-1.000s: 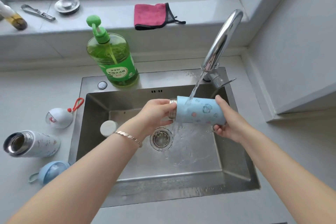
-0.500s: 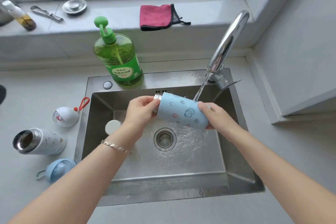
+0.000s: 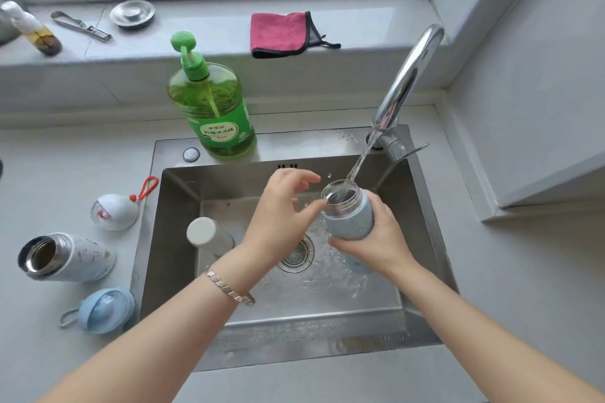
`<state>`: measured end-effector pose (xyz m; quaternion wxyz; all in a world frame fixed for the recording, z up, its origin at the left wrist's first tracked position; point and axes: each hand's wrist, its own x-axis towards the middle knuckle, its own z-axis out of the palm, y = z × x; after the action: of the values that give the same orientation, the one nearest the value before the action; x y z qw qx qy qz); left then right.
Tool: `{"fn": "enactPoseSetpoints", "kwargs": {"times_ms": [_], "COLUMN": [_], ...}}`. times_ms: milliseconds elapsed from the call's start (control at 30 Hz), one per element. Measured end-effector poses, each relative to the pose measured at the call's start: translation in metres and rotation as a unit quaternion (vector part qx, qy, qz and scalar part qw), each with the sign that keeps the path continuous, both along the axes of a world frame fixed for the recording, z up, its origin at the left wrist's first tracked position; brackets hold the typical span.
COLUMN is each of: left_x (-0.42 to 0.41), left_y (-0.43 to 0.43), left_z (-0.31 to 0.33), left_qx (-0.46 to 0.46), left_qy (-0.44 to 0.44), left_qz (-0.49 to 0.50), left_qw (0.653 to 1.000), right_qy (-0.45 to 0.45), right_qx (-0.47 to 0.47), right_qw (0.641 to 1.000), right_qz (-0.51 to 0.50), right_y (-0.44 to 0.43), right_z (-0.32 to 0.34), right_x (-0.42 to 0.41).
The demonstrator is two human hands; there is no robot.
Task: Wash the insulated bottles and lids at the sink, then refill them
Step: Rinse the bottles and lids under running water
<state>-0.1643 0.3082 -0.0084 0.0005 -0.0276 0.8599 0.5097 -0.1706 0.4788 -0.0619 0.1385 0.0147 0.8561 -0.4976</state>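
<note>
Fingers (image 3: 334, 241) of the right hand (image 3: 383, 239) are wrapped round the blue bottle (image 3: 352, 221), gripping it low on the body, upright with its mouth up, out over the sink (image 3: 147, 239). The left hand (image 3: 281, 206) is loose, fingers spread and holding nothing, thumb right next to the bottle's steel neck, can't tell if it's actually touching. The faucet (image 3: 409, 75) is on and the water stream (image 3: 360, 157) runs straight into the open mouth. The basin is wet and splashy around the drain (image 3: 296, 253), and a white-capped thing (image 3: 204, 232) stands in it at the left. On the grey bench (image 3: 491, 271) left of the sink, a white bottle (image 3: 72, 258) lies on its side with no lid, a white lid (image 3: 114, 211) with a red loop behind it, a blue lid (image 3: 104, 309) in front. A green dish soap (image 3: 212, 108) pump bottle sits on the sink's back ledge. Up on the windowsill (image 3: 360, 20) there's a pink cloth (image 3: 278, 33), a metal sink plug (image 3: 132, 13), a peeler (image 3: 82, 26) and a small oil bottle (image 3: 36, 33). Compared with half a second back: the blue bottle was lying sideways between both hands with water hitting its side, now it's tipped upright and the left hand has let go of the mouth end.
</note>
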Motion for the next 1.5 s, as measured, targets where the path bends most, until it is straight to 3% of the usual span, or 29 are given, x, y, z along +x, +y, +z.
{"fn": "enactPoseSetpoints", "kwargs": {"times_ms": [233,333,467,600,667,800,900,967,1033,1100,1200,1500], "left_x": [0.024,0.034,0.050,0.063,0.067,0.072,0.076,0.078,0.081,0.083,0.087,0.090], "left_y": [-0.039,-0.050,-0.064,-0.070,-0.071,-0.072,-0.073,-0.073,-0.071,-0.068,-0.065,-0.058], "left_z": [-0.023,-0.028,-0.036,-0.042,-0.044,-0.044,-0.045,-0.046,-0.046,-0.045,-0.044,-0.043], "left_qx": [0.027,0.041,0.060,0.079,0.089,0.100,0.107,0.109,0.113,0.119,0.125,0.135], "left_qy": [-0.145,-0.175,-0.206,-0.232,-0.239,-0.241,-0.247,-0.251,-0.256,-0.262,-0.269,-0.283], "left_qz": [0.073,0.101,0.136,0.176,0.185,0.196,0.202,0.201,0.199,0.197,0.192,0.178], "left_qw": [0.986,0.979,0.967,0.953,0.949,0.945,0.942,0.941,0.939,0.937,0.935,0.933], "right_qy": [0.020,0.025,0.036,0.004,0.005,-0.015,-0.061,-0.121,-0.182,-0.207,-0.215,-0.274], "right_qx": [-0.006,-0.018,-0.017,-0.022,-0.034,0.009,0.125,0.280,0.419,0.502,0.570,0.627], "right_qw": [1.000,1.000,0.997,1.000,0.998,1.000,0.989,0.943,0.866,0.800,0.733,0.638], "right_qz": [-0.011,0.000,-0.058,-0.017,-0.059,-0.022,0.051,0.131,0.205,0.256,0.304,0.354], "right_y": [-0.002,-0.008,-0.005,-0.007,-0.010,-0.009,0.004,0.016,0.023,0.022,0.015,0.008], "right_z": [-0.009,0.001,0.007,0.001,0.004,0.009,0.015,0.018,0.021,0.023,0.023,0.027], "right_x": [0.001,-0.007,-0.016,-0.006,-0.009,-0.007,-0.005,-0.010,-0.013,-0.015,-0.018,-0.024]}}
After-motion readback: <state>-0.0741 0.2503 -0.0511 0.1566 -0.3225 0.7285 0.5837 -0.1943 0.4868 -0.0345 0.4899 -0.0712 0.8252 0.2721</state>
